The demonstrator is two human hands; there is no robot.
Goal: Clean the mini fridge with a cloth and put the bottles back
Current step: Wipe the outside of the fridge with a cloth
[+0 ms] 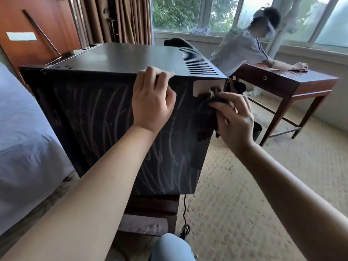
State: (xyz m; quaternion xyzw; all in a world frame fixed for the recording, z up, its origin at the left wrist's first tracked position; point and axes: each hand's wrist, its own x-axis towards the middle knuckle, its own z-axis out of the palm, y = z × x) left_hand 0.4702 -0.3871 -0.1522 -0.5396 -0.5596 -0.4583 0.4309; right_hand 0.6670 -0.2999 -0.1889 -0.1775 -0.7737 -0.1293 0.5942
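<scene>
Here the left hand [152, 102] curls over the top edge of the black mini fridge [105, 110], gripping it. The right hand [235, 121] pinches a dark cloth [207, 112] against its side.

One mini fridge [116, 59], one cloth [206, 110], two hands [152, 102] [235, 121], one desk [301, 85]

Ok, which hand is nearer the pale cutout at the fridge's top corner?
Right. The right hand holds the cloth at the lower edge of the pale cutout; the left hand grips the top edge of the mini fridge, further left.
</scene>
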